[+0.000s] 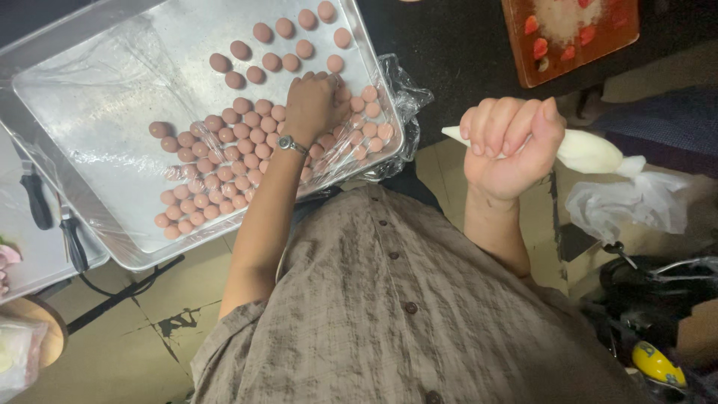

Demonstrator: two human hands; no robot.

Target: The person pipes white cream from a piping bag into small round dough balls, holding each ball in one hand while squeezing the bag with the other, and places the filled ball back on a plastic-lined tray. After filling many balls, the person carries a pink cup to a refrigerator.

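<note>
Resting fingertips-down among small round pinkish-brown shells [247, 138], left hand [313, 107] sits on a shallow silver metal tray [90, 97] lined with clear plastic film [404, 97]; whether its fingers pinch a shell cannot be told. Right hand [508, 146] is fisted tight around a white, cream-filled plastic piping bag [587, 152], long axis running left-right, tip [451, 133] pointing toward the tray, just right of the shells. Shells: matte, smooth, closely packed. Nearby: reddish wooden board [572, 37].

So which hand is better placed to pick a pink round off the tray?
Left: the left hand touches the pink rounds in the tray; the right hand grips a piping bag.
</note>
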